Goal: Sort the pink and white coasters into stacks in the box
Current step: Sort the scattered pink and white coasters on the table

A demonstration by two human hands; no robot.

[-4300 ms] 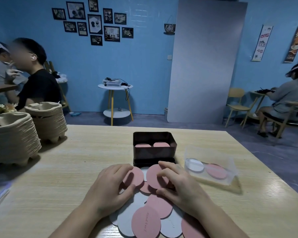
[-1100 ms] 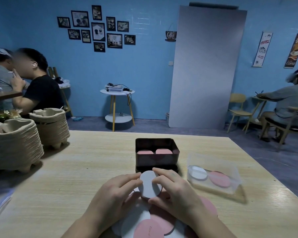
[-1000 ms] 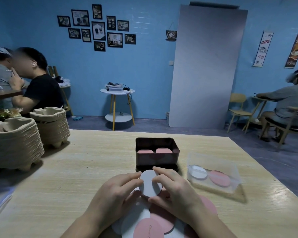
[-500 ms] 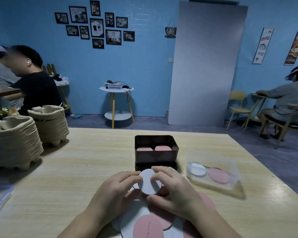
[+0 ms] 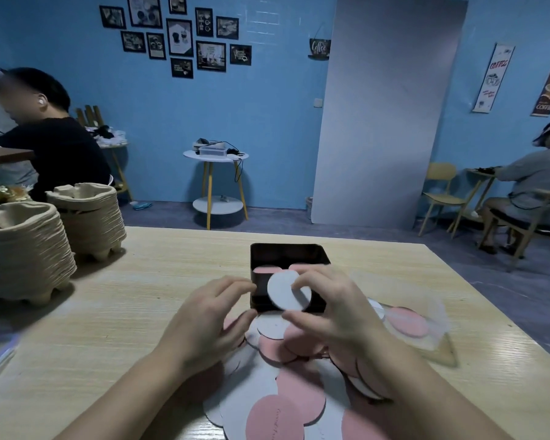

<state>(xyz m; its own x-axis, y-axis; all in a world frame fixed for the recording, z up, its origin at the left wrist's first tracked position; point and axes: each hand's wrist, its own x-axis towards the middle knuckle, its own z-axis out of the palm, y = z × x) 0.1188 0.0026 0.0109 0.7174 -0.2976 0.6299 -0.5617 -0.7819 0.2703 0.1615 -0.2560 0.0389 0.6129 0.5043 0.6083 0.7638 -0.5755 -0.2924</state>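
My right hand [image 5: 334, 309] pinches a white round coaster [image 5: 287, 291] and holds it tilted in front of the near wall of the dark box [image 5: 288, 254]. Two pink coasters [image 5: 265, 269] lie side by side inside the box. My left hand [image 5: 208, 319] hovers just left of the box with relaxed, spread fingers and holds nothing. A loose pile of pink and white coasters [image 5: 277, 376] covers the table below both hands, partly hidden by my wrists.
A clear plastic lid [image 5: 407, 322] with a white and a pink coaster in it lies right of the box. Two stacks of paper-pulp trays [image 5: 86, 217] stand at the table's left. People sit at other tables on both sides.
The white coaster has risen from the pile toward the box. My left hand has let go of it and only my right hand holds it now.
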